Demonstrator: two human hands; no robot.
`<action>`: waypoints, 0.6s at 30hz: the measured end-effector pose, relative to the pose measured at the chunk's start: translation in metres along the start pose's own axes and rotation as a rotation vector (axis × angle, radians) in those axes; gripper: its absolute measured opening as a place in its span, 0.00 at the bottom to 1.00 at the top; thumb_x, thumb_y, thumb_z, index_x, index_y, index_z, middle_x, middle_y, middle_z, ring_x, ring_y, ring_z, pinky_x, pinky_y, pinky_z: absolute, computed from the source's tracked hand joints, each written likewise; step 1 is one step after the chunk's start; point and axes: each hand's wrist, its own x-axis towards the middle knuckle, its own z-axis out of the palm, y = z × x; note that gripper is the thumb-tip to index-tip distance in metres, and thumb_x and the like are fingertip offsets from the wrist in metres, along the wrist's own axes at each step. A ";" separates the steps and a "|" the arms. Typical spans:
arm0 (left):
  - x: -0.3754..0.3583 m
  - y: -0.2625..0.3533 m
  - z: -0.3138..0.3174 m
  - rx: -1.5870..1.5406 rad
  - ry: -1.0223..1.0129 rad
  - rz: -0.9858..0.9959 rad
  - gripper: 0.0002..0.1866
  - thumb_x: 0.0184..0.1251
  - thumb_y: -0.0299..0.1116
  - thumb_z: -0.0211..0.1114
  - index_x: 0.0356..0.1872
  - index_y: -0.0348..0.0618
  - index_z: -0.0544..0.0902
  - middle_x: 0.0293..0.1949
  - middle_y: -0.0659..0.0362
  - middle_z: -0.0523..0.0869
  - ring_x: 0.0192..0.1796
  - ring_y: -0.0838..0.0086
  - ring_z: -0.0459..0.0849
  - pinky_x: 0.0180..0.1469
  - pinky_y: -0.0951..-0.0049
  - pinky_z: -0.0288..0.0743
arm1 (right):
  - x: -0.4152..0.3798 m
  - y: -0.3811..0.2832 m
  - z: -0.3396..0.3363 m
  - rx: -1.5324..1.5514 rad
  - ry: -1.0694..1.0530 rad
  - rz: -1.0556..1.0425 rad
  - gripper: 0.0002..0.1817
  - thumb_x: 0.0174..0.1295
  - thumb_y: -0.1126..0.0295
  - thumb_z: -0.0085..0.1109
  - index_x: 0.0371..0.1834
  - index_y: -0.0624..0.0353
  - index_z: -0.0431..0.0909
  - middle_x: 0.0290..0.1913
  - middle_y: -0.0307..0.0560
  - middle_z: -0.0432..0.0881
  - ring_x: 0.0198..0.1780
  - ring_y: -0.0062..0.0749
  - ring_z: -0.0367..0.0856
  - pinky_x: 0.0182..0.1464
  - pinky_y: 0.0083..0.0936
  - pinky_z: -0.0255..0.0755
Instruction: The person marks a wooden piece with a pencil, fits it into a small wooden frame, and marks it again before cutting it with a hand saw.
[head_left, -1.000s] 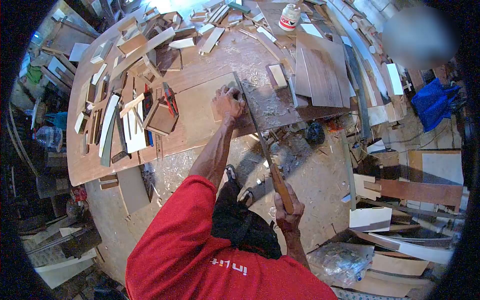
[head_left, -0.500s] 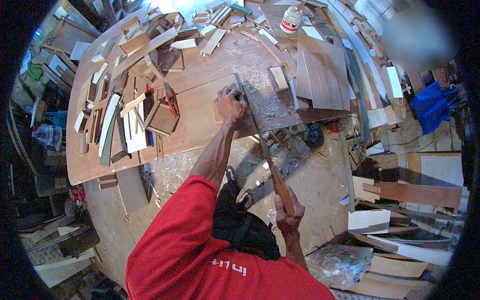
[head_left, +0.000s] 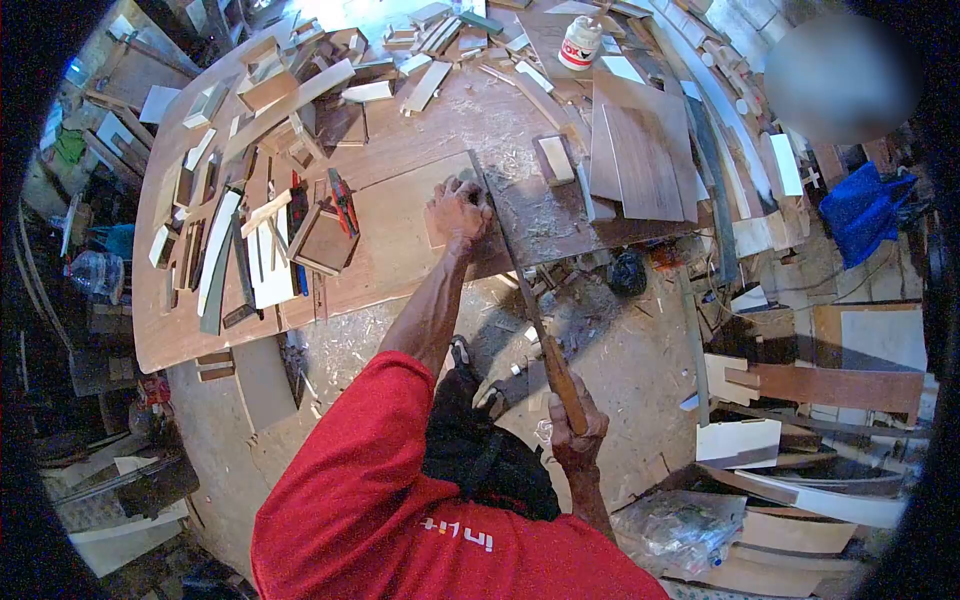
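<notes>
My left hand (head_left: 460, 208) presses down on a flat wooden board (head_left: 405, 210) near the front edge of the workbench, its fingers bent over the board's right side. My right hand (head_left: 580, 430) is wrapped round the wooden handle of a long, narrow hand saw (head_left: 533, 312), low in front of my body. The saw's thin dark blade slants up and forward, seen edge-on, and runs along the board's right edge beside my left fingers. Pale shavings lie right of the blade.
Red-handled pliers (head_left: 342, 203), a hammer (head_left: 240, 270) and wood strips lie on the workbench (head_left: 190, 335) at left. A wood block (head_left: 555, 160), thin panels (head_left: 650, 155) and a white glue bottle (head_left: 580, 43) are at right. Offcuts fill the back; scraps litter the floor.
My right hand and the saw have shifted very slightly toward me. My left hand stays in nearly the same place on the board.
</notes>
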 end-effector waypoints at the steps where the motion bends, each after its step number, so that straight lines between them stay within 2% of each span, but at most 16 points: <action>1: -0.001 0.001 0.000 -0.003 0.002 -0.007 0.18 0.42 0.46 0.70 0.38 0.59 0.83 0.46 0.65 0.79 0.54 0.61 0.73 0.52 0.55 0.67 | -0.001 0.005 0.001 -0.069 -0.003 -0.029 0.22 0.61 0.67 0.60 0.55 0.68 0.75 0.40 0.59 0.85 0.35 0.40 0.86 0.37 0.31 0.76; 3: 0.000 0.002 0.001 -0.007 0.006 -0.016 0.17 0.42 0.46 0.69 0.37 0.60 0.83 0.46 0.65 0.79 0.53 0.61 0.73 0.52 0.55 0.67 | 0.004 0.013 0.006 -0.140 -0.006 -0.061 0.22 0.61 0.67 0.59 0.55 0.69 0.75 0.40 0.59 0.85 0.35 0.40 0.86 0.37 0.31 0.77; 5: 0.002 0.002 0.002 -0.054 -0.071 -0.092 0.20 0.38 0.42 0.72 0.40 0.60 0.85 0.52 0.66 0.79 0.58 0.63 0.71 0.56 0.53 0.65 | 0.015 0.016 0.012 -0.007 -0.011 -0.020 0.20 0.60 0.66 0.61 0.54 0.63 0.77 0.45 0.57 0.84 0.37 0.45 0.86 0.34 0.32 0.77; 6: 0.003 0.001 0.002 -0.054 -0.068 -0.090 0.20 0.38 0.42 0.72 0.40 0.60 0.85 0.52 0.66 0.79 0.58 0.63 0.71 0.56 0.53 0.65 | 0.015 0.013 0.012 -0.005 -0.008 -0.022 0.20 0.60 0.66 0.61 0.54 0.63 0.77 0.45 0.57 0.84 0.37 0.45 0.86 0.34 0.32 0.77; 8: 0.001 -0.001 0.003 -0.057 -0.049 -0.059 0.19 0.38 0.42 0.72 0.39 0.60 0.85 0.51 0.66 0.80 0.58 0.63 0.71 0.55 0.54 0.65 | 0.011 0.001 0.007 -0.021 0.014 -0.025 0.21 0.61 0.67 0.59 0.55 0.67 0.76 0.37 0.58 0.85 0.32 0.36 0.85 0.36 0.30 0.76; 12: -0.001 0.001 0.003 -0.085 -0.049 -0.075 0.18 0.39 0.42 0.72 0.37 0.60 0.85 0.50 0.66 0.80 0.57 0.62 0.71 0.55 0.54 0.65 | -0.001 -0.004 0.001 0.030 -0.004 0.090 0.21 0.62 0.67 0.59 0.55 0.67 0.76 0.36 0.57 0.84 0.31 0.35 0.84 0.35 0.30 0.76; 14: -0.002 0.004 -0.003 -0.045 0.043 0.004 0.15 0.44 0.43 0.68 0.37 0.60 0.84 0.45 0.66 0.80 0.52 0.61 0.74 0.50 0.55 0.69 | 0.009 -0.001 0.005 0.021 -0.023 0.099 0.23 0.61 0.62 0.60 0.56 0.65 0.75 0.36 0.57 0.85 0.31 0.47 0.85 0.33 0.34 0.77; 18: 0.001 0.005 -0.003 -0.033 0.008 -0.020 0.15 0.43 0.42 0.68 0.37 0.61 0.84 0.46 0.66 0.80 0.53 0.61 0.74 0.50 0.56 0.68 | 0.010 0.006 0.011 0.024 0.012 0.026 0.23 0.60 0.61 0.60 0.56 0.64 0.76 0.32 0.55 0.85 0.27 0.46 0.84 0.32 0.35 0.77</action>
